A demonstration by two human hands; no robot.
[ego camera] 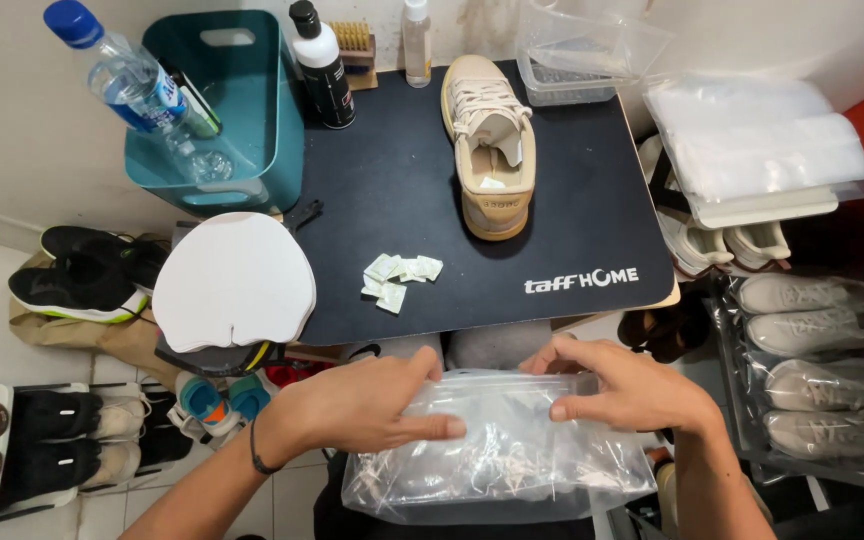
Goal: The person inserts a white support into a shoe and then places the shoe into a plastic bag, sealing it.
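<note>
- Left hand and right hand: each grip is clamped on the top edge of a clear plastic bag.
- The bag rests in the lap, below the worktop.
- A beige sneaker stands on the worktop near small white sachets.

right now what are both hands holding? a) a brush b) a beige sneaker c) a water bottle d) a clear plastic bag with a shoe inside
d: the left hand and the right hand both grip the top edge of the clear plastic bag, which has a laced shoe inside; the beige sneaker stands untouched on the black mat.
</note>
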